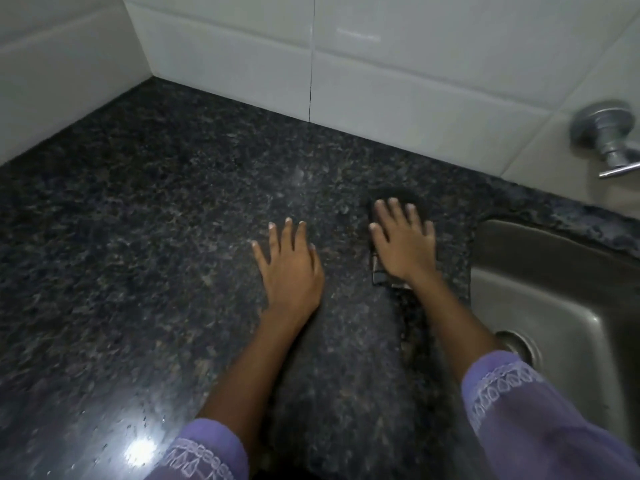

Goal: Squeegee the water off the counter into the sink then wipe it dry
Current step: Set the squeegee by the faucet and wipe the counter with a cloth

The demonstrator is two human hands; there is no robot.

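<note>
The dark speckled granite counter fills most of the view. My right hand lies flat, fingers spread, pressing a dark cloth onto the counter just left of the steel sink. Most of the cloth is hidden under the palm; a paler corner shows near the wrist. My left hand rests flat on the bare counter beside it, fingers apart, holding nothing. Small water droplets glint near the front edge on the left. No squeegee is in view.
White tiled walls meet in a corner at the back left. A metal tap valve juts from the wall above the sink, at the right edge. The sink drain shows beside my right forearm.
</note>
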